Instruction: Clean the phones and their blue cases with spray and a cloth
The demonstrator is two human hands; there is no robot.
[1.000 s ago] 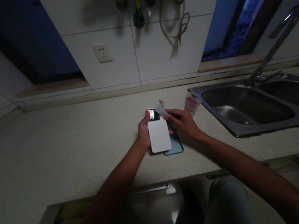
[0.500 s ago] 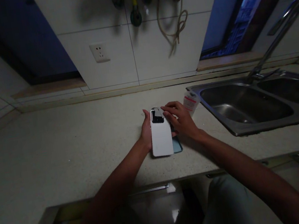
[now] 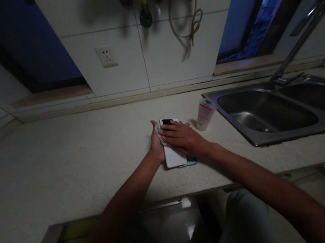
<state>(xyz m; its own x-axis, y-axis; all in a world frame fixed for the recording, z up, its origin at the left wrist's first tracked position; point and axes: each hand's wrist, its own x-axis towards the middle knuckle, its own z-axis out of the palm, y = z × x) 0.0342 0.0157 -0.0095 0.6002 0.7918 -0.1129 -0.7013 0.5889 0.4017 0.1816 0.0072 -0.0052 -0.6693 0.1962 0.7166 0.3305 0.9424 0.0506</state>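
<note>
A white phone [image 3: 172, 157] lies back-up on the countertop, its dark camera block [image 3: 167, 121] at the far end. Under it a teal case [image 3: 189, 161] peeks out at the near right corner. My left hand [image 3: 155, 143] grips the phone's left edge. My right hand [image 3: 183, 138] lies across the phone with fingers stretched flat, pressing a small grey wipe [image 3: 159, 133] against its left side. The wipe shows only between the two hands.
A small white bottle with a red label [image 3: 205, 113] stands right of the phone. A steel double sink [image 3: 275, 114] with a tap [image 3: 298, 46] fills the right. The speckled countertop [image 3: 63, 157] stretches left. A socket [image 3: 106, 56] and hanging utensils [image 3: 143, 1] are on the wall.
My right hand has slid from the camera block leftward and down across the phone's back with the wipe. The phone and my left hand stay roughly put.
</note>
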